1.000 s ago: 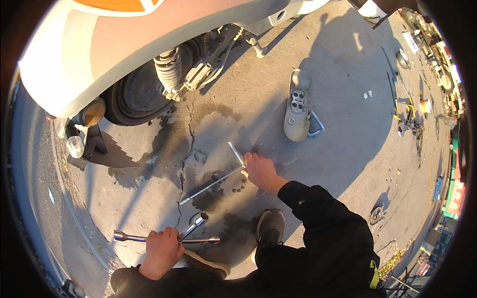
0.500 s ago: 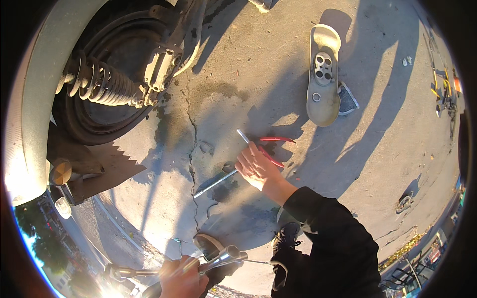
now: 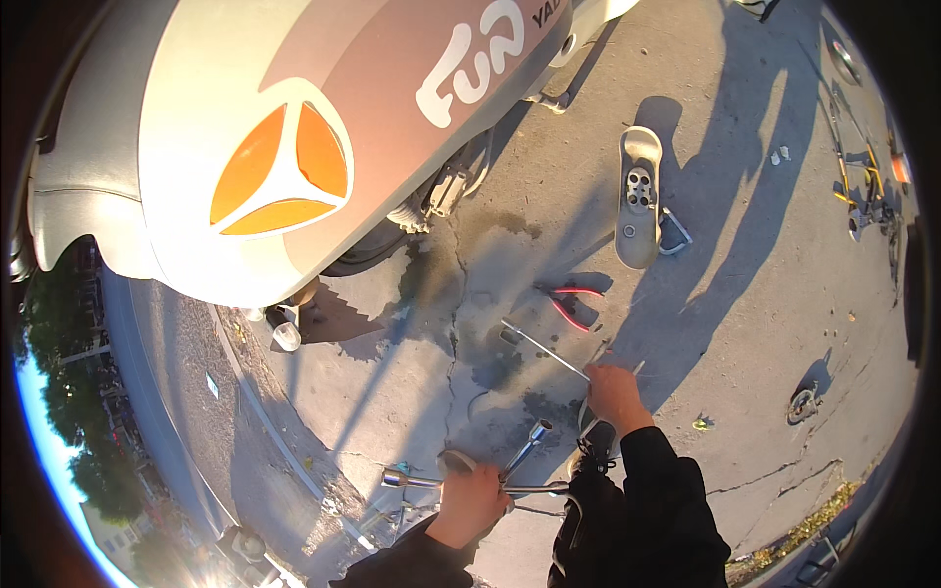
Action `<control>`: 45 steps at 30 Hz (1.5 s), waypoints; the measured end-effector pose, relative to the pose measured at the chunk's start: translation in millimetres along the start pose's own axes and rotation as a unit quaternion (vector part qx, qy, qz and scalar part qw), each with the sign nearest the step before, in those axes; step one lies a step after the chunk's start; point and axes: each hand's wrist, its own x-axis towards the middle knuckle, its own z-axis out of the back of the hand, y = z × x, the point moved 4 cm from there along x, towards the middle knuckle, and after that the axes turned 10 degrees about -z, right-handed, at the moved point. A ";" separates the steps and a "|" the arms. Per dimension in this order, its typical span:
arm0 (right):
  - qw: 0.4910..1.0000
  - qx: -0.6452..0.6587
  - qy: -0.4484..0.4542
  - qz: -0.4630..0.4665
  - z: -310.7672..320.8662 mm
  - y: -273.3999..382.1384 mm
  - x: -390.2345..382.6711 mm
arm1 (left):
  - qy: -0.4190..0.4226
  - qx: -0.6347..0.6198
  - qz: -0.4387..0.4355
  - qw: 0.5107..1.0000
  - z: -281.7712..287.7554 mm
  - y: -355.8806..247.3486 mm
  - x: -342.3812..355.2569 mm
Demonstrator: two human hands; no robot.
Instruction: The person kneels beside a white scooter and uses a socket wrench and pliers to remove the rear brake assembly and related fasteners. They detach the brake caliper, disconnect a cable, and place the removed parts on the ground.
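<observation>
My left hand (image 3: 472, 502), low in the middle, is closed around a chrome cross-shaped lug wrench (image 3: 528, 449) whose socket ends stick out past the fingers. To its right, my right hand (image 3: 616, 394) is closed around a thin metal rod (image 3: 545, 351) that points up and left over the pavement. On the ground beyond that rod lie pliers (image 3: 570, 304) with red handles, spread apart.
A scooter (image 3: 245, 59) with orange lamps fills the upper left. Further off on the pavement lie a long beige part with round holes (image 3: 637, 235) and a small triangular frame (image 3: 676, 233). A small wheel-like part (image 3: 804, 404) lies at right.
My right hand has drawn back toward me with the rod, away from the pliers. My left hand has moved right with the lug wrench. The view has shifted, showing more of the scooter.
</observation>
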 end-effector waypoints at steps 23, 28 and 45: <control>0.917 0.178 0.114 -0.338 156.5 -0.8 -472.2 | 0.142 -0.239 0.228 0.933 334.4 169.6 -530.3; 0.899 0.219 0.084 -0.371 170.7 57.5 -521.8 | -0.137 -0.681 0.315 0.647 312.6 200.7 -666.5; 0.871 -0.041 0.270 -0.409 135.4 379.3 -355.9 | -0.064 -0.811 0.303 0.496 553.6 396.0 -569.1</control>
